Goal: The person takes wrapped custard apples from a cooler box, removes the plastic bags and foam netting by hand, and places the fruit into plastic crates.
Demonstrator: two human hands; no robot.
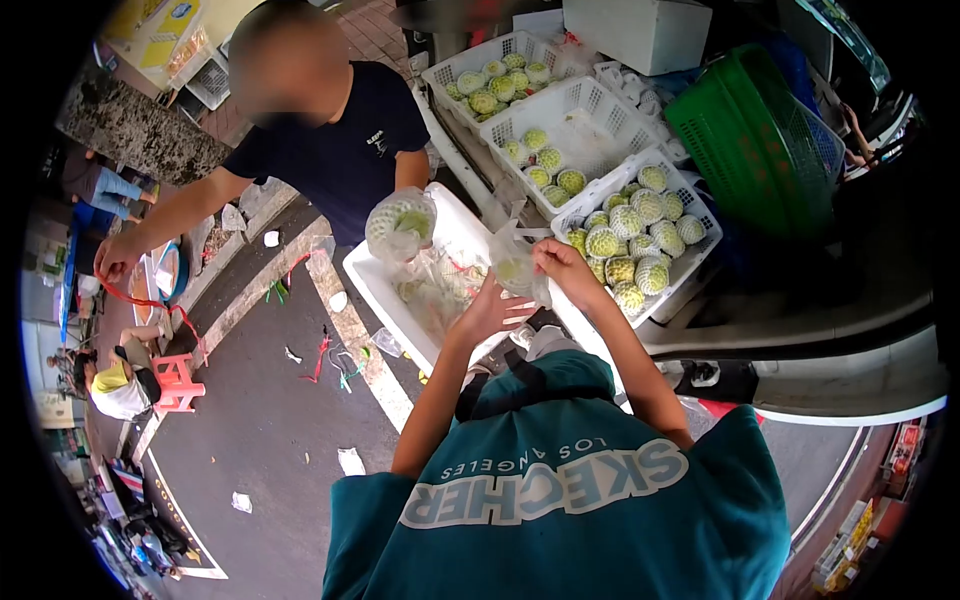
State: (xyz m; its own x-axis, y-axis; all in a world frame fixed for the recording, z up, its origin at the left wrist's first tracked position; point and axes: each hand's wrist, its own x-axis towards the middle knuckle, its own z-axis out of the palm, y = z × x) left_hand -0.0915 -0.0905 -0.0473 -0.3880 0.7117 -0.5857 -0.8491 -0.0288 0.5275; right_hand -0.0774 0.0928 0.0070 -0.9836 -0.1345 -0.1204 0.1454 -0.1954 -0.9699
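Note:
A clear plastic bag [515, 262] with a pale green fruit in it is between my two hands, over the edge of a white foam box [385, 295]. My right hand [566, 265] pinches the bag's upper right side. Beside and below the bag, my left hand [490, 310] has its fingers spread; whether its palm bears the fruit, I cannot tell. Several bagged fruits lie in the foam box. Across it, a co-worker [345, 140] has a bagged green custard apple [400, 222] at one hand and a red plastic strip [140, 298] in the other.
White crates of custard apples in foam nets, one crate [710, 235] nearest me, stand in an open vehicle. Behind are a green crate [735, 140] and a white box [640, 35]. Plastic scraps litter the pavement; a red stool [177, 383] with a seated person is at left.

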